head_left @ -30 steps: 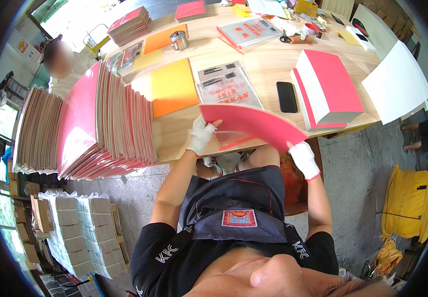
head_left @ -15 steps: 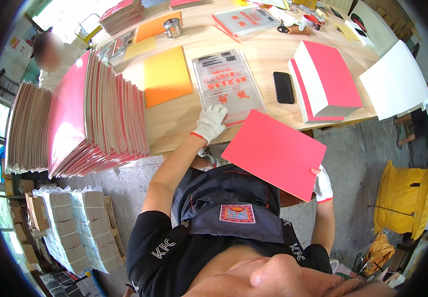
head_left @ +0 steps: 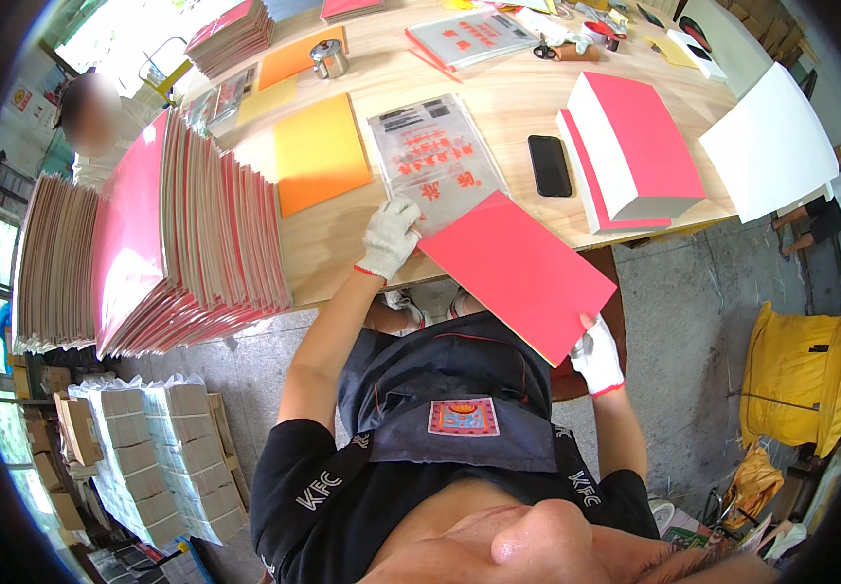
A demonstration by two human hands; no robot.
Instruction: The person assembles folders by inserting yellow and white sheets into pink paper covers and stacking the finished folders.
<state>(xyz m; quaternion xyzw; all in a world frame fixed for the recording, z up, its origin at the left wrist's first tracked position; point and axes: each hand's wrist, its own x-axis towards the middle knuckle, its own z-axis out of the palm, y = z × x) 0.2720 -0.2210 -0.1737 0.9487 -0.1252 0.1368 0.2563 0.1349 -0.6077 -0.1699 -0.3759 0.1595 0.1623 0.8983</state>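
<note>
In my right hand (head_left: 597, 356), gloved in white with the thumb bare, is a stack of pink-red paper or card (head_left: 522, 277) with a thin yellow layer at its lower edge. The stack slopes in front of the table, its far corner over the near end of a clear plastic bag (head_left: 437, 161) with red print. My left hand (head_left: 390, 234), also gloved, has its fingers closed at the bag's near left corner, beside the stack's left corner. Whether the stack's edge is inside the bag or on top of it, I cannot tell.
Tall piles of filled pink packets (head_left: 196, 214) stand at the table's left. An orange-yellow sheet (head_left: 323, 154), a black phone (head_left: 550, 165) and a thick pink-topped paper block (head_left: 639, 146) flank the bag. A metal cup (head_left: 329, 58) stands farther back. Another person (head_left: 99, 127) is at far left.
My right hand has moved left and carried the pink-red stack toward the bag's near end. My left hand has shifted slightly left, and its fingers are now curled at the bag's corner.
</note>
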